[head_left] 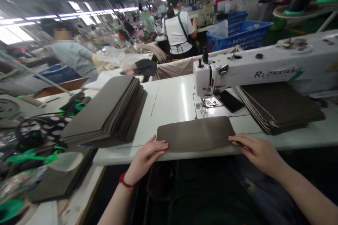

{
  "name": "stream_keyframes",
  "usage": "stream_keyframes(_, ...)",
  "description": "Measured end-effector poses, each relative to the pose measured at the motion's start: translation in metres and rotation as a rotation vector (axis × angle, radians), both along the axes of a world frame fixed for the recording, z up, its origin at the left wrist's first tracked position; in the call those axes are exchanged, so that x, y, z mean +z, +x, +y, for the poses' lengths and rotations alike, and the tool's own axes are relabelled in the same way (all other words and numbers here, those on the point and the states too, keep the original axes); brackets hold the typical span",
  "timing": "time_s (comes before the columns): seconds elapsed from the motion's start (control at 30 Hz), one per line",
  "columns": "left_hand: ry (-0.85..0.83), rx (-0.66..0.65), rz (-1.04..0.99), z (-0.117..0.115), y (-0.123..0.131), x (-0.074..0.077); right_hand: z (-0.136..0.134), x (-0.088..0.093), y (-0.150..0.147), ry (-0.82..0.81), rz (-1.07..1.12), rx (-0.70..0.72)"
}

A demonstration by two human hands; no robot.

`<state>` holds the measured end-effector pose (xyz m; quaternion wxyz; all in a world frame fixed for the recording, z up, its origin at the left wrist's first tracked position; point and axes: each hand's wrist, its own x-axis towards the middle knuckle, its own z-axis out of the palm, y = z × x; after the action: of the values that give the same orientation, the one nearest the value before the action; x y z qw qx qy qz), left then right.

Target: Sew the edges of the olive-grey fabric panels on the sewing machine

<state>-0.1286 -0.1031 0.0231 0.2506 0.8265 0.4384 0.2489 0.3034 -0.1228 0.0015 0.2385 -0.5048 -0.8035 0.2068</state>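
My left hand [147, 154] loosely open, fingers resting on left end of panel [195, 135]; my right hand [255, 150] pinching right edge. Panel on table [170, 100], before sewing machine [237, 67]: best kept flat.

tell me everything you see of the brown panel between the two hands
The brown panel is a wide, plain piece with a gently curved far edge, matte like cloth or leather; which one is unclear. It lies along the front of the white table, on the near side of the sewing machine. The left hand touches its left end, the right hand its right.
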Motion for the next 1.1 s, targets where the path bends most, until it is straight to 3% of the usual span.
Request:
stream_keyframes(0.13, -0.005, 0.403, -0.199, -0.002, 0.013, 0.036, 0.003, 0.035, -0.001, -0.034, 0.27, -0.213)
stream_keyframes(0.2, -0.053, 0.536, -0.217, -0.001, 0.021, 0.054, 0.005, 0.05, -0.001, -0.078, 0.356, -0.319)
stream_keyframes(0.37, -0.346, 0.548, -0.295, 0.005, 0.034, 0.075, 0.009, 0.064, 0.003, -0.237, 0.489, -0.383)
stream_keyframes(0.5, -0.504, 0.55, -0.406, 0.007, 0.038, 0.075, 0.006, 0.064, 0.003, -0.262, 0.562, -0.388)
stream_keyframes(0.63, -0.552, 0.561, -0.436, 0.007, 0.037, 0.073, 0.002, 0.066, 0.001, -0.291, 0.566, -0.412)
stream_keyframes(0.77, -0.481, 0.519, -0.345, 0.01, 0.033, 0.068, 0.001, 0.067, -0.001, -0.272, 0.52, -0.408)
stream_keyframes(0.87, -0.213, 0.389, -0.125, 0.015, 0.04, 0.062, -0.001, 0.066, -0.005, -0.222, 0.478, -0.369)
stream_keyframes(0.97, -0.003, 0.165, 0.048, 0.016, 0.063, 0.052, -0.005, 0.066, -0.014, -0.212, 0.456, -0.273)
stream_keyframes(1.1, 0.052, -0.084, 0.091, 0.007, 0.108, 0.038, -0.013, 0.071, -0.021, -0.218, 0.403, -0.124)
